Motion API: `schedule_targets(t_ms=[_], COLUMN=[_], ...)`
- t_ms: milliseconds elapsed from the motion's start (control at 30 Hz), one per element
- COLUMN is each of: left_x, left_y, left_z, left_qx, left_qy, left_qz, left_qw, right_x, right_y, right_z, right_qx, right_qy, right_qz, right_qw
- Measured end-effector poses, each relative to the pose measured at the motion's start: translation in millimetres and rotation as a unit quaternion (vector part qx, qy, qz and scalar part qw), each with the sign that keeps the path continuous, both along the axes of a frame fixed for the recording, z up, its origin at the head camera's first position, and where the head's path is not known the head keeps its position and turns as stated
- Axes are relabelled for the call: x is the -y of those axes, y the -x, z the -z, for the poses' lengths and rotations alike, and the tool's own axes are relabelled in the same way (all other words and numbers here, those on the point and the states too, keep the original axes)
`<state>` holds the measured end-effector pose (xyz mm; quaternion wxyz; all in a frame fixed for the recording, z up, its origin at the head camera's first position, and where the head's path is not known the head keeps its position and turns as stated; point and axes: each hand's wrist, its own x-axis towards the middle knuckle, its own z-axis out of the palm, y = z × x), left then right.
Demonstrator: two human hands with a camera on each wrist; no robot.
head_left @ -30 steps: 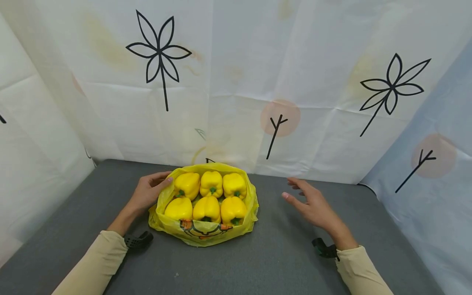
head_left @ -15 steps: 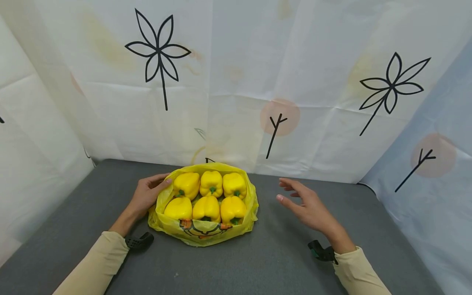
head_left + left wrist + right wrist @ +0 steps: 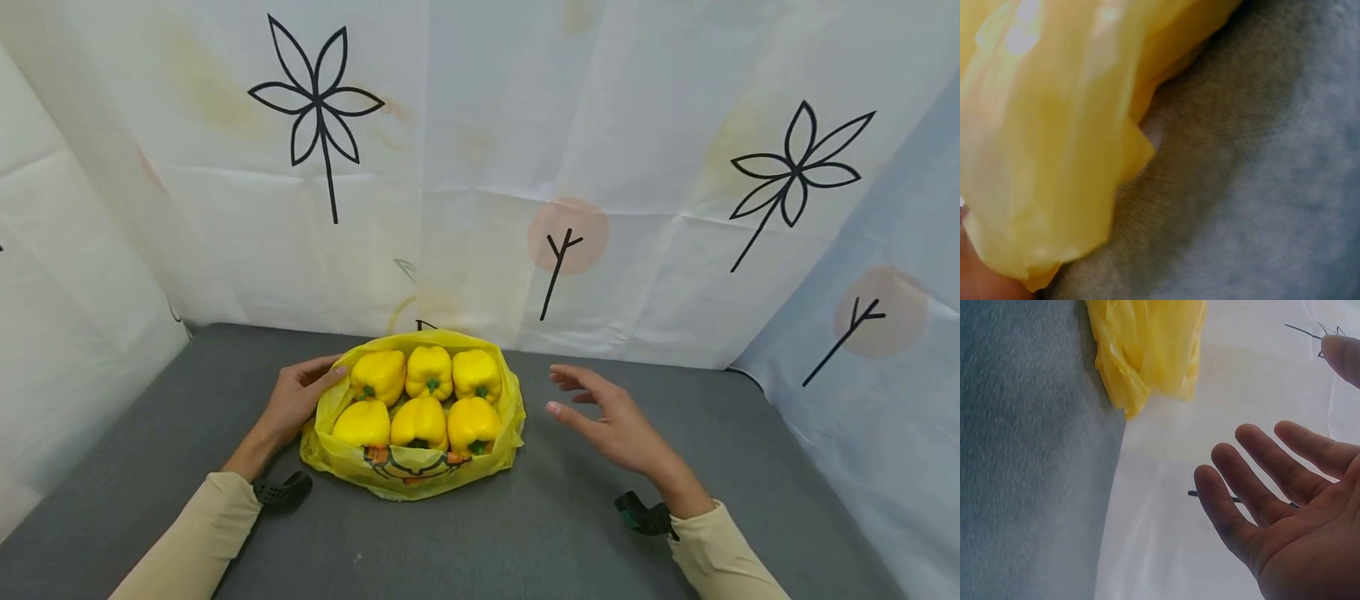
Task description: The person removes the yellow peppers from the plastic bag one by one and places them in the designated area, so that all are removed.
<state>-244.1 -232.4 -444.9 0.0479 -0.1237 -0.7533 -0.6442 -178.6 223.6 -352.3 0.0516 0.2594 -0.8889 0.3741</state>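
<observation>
A yellow plastic bag (image 3: 352, 468) with a printed front stands on the grey table, its mouth spread wide. Inside sit several yellow bell peppers (image 3: 429, 371) in two rows. At the bag's left rim, my left hand (image 3: 296, 400) holds the plastic, its thumb over the edge; the other fingertips are partly hidden. Yellow film (image 3: 1072, 137) fills much of the left wrist view, with only a bit of the hand at lower left. My right hand (image 3: 618, 429) hovers to the right of the bag, apart from it, fingers extended and holding nothing, as the right wrist view also shows.
The grey table (image 3: 450, 550) runs back to a pale hanging cloth (image 3: 480, 150) with printed plants, close behind the bag. More cloth hangs at the left and right sides. Each wrist wears a dark band (image 3: 281, 492).
My right hand has moved left, closer to the bag. My left hand stays at the bag's left rim, and the bag and peppers hold their place.
</observation>
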Motion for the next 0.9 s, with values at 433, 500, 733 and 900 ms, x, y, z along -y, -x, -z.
schedule_targets(t_ms=[433,500,733,900], left_x=[-2.6,-3.1,-4.2,-3.3], left_y=[0.0,0.5,1.0,0.5], left_z=[-1.5,-0.7,0.9,0.2], left_qx=[-0.004,-0.002,-0.006,-0.005], left_qy=[-0.025,-0.025,-0.020,-0.023], left_qz=[0.004,0.004,0.008,0.011], left_qw=[0.9997,0.9997,0.9998,0.9997], right_x=[27,33,51,59], right_y=[5.4,8.4,18.5,20.6], right_z=[-11.3,-12.5,-10.6,-3.2], right_qx=[0.072,0.078,0.089,0.118], right_qy=[0.078,0.087,0.122,0.135], right_qz=[-0.049,-0.057,-0.094,-0.099], right_qw=[0.9931,0.9916,0.9841,0.9789])
